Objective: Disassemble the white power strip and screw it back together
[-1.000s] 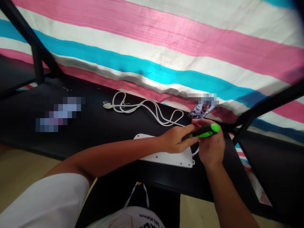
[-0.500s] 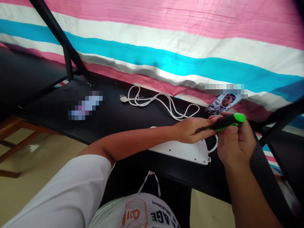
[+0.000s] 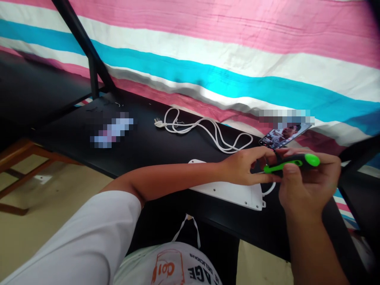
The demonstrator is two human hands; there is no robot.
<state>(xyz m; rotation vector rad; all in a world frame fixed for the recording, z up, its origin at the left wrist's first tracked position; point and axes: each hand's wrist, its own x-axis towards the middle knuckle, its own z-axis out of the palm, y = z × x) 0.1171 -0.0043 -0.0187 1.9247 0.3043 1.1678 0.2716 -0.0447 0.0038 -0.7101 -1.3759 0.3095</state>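
Note:
My right hand is wrapped round the black and green handle of a screwdriver, its thumb pressed on the side. The handle's bright green end points right. My left hand reaches across from the left, its fingers closed about the metal shaft near the tip; a small dark thing by these fingers is unclear. Below the left hand, a white power strip lies on the black table with screw holes facing up. Its far edge is partly covered by my left forearm and hand.
The strip's white cord loops over the table, its plug at the left end. A phone with a lit screen leans at the back right. A blurred-out item lies left. Striped cloth hangs behind; a wooden stool stands left.
My right hand and the screwdriver have shifted right and slightly down. The left hand has followed a little, its fingers more curled, and more of the metal shaft shows. The view has shifted slightly.

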